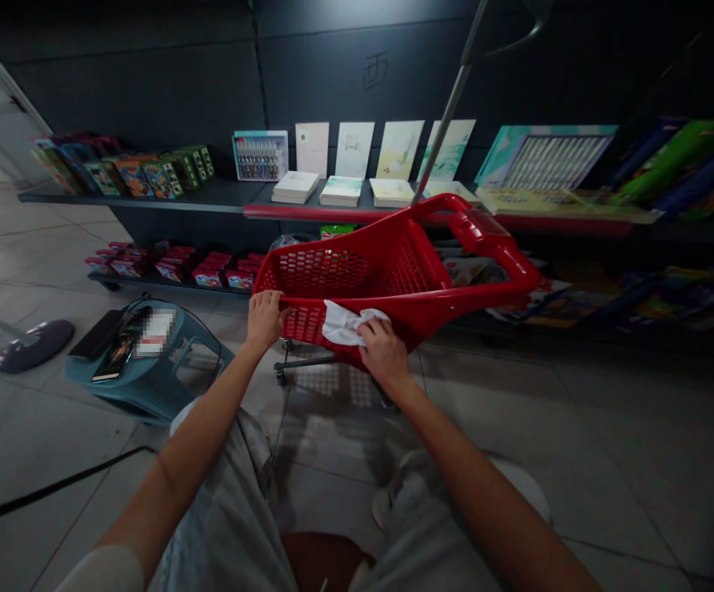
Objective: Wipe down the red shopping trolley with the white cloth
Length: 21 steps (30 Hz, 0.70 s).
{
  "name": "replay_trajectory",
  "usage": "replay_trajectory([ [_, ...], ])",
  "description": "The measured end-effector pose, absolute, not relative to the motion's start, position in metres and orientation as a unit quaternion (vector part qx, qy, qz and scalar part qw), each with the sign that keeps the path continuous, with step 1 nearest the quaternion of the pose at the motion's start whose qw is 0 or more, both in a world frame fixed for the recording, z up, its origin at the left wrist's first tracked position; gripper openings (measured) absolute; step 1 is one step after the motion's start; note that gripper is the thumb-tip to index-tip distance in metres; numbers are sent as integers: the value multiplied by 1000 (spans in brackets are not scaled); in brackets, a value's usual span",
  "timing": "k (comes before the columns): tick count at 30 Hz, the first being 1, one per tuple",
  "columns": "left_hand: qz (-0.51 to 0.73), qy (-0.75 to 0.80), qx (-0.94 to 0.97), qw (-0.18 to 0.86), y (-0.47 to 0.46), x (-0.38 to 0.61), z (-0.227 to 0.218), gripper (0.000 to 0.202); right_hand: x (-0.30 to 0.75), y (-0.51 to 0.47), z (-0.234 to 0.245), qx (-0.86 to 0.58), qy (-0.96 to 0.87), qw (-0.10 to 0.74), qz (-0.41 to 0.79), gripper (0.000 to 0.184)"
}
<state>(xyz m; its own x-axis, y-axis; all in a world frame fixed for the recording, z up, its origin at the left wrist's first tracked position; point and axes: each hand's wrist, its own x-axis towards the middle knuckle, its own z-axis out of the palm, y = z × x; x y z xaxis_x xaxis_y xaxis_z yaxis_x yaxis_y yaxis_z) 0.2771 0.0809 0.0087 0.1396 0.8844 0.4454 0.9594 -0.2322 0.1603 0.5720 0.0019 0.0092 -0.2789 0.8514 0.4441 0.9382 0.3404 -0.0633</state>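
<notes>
A red plastic shopping cart (419, 316) stands in front of me, its handle pointing right. My left hand (266, 319) grips the rim at the cart's left front corner, fingers curled over the edge. With my right hand (385, 349) I hold a white cloth (343, 323) against the near side wall, just below the rim. Part of the cloth hangs loose to the left of my fingers. The cart's basket has a honeycomb of holes, and its grey wheeled frame shows underneath.
Behind the cart, a dark shelf (221, 194) carries notebooks (340, 190), boxed sets and toys. Small red boxes (175, 261) line the lower shelf. A blue-grey stool (132, 378) at left holds phone-like items. A metal pole (447, 123) rises beyond the cart; a round stand base (34, 345) sits far left.
</notes>
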Motion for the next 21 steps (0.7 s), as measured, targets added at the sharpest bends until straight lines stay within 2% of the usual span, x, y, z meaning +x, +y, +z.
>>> replay_trajectory([
  [9, -215, -621, -747, 98, 78, 280, 10, 40, 603, -6, 17, -630, -711, 311, -34, 24],
  [15, -217, -621, -747, 99, 76, 283, 9, 37, 605, -7, -5, -640, -605, 474, -26, 21],
  [21, -212, -620, -750, 92, 71, 287, 12, 27, 556, 10, -23, -651, -477, 590, 18, 19],
])
